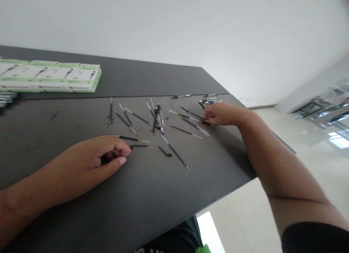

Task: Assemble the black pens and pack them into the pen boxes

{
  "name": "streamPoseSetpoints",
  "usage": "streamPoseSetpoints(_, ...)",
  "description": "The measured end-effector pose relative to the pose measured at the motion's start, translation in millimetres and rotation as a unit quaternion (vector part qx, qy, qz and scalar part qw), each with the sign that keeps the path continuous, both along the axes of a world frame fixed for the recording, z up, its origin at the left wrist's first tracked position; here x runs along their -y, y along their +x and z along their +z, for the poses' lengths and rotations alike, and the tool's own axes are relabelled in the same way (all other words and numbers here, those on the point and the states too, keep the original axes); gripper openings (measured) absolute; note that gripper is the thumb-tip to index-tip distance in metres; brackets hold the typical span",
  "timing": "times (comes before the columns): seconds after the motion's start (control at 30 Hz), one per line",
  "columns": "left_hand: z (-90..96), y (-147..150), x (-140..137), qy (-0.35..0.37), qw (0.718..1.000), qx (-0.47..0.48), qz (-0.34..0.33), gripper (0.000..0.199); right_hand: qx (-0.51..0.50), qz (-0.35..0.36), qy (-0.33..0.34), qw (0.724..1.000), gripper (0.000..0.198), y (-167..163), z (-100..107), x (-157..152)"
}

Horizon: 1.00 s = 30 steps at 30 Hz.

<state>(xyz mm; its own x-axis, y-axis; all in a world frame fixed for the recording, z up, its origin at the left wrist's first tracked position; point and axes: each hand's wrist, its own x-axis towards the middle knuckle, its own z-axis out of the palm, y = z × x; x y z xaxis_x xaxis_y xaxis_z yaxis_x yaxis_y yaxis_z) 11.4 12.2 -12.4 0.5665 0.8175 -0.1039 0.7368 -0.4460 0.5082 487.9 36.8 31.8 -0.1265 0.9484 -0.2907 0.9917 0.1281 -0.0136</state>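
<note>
My left hand point(100, 156) rests on the dark table with its fingers curled; what they hold, if anything, is hidden. At its fingertips lies a small black pen clip piece point(140, 146), with a yellow-banded refill point(133, 138) just behind. My right hand point(222, 114) reaches across to the right, its fingers closed low at the end of a dark pen refill point(195, 114). Another refill point(194, 124) lies beside that hand. In the middle, several clear pen barrels point(159, 116) lie in a small pile. Nearer me are a loose refill point(174, 151) and another black clip piece point(165, 151).
Green and white pen boxes point(51, 75) stand in a row at the back left, with a stack of dark pens point(8, 99) before them. Clear pens point(209, 99) lie behind my right hand. The table point(152, 195) ends at the right over a pale floor.
</note>
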Motion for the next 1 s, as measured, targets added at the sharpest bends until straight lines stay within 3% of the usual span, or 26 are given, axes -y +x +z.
streamPoseSetpoints(0.17,0.9,3.5,3.8,0.000,1.000,0.019,-0.002,0.040,-0.055,0.004,0.005,0.998,0.027,-1.0,1.6,3.0)
streamPoseSetpoints(0.3,-2.8,4.6,3.0,0.021,0.998,0.050,-0.027,0.035,-0.089,-0.049,0.141,0.985,0.024,-9.8,6.1,2.8)
streamPoseSetpoints(0.37,-3.2,6.2,2.1,0.030,0.996,0.063,-0.046,0.033,-0.105,-0.058,0.176,0.977,0.024,-24.0,8.3,2.4)
streamPoseSetpoints(0.57,-4.4,10.8,1.6,0.043,0.990,0.105,-0.078,0.026,-0.137,0.002,0.147,0.980,0.035,-110.1,5.7,2.0)
streamPoseSetpoints(0.7,-6.4,14.0,1.8,0.058,0.987,0.120,-0.089,0.021,-0.095,0.007,0.135,0.986,0.040,-159.7,1.9,-5.4)
streamPoseSetpoints(1.0,-5.0,21.9,1.7,0.080,0.984,0.122,-0.098,0.013,-0.010,-0.048,0.107,0.993,0.047,-186.1,-4.1,-36.8)
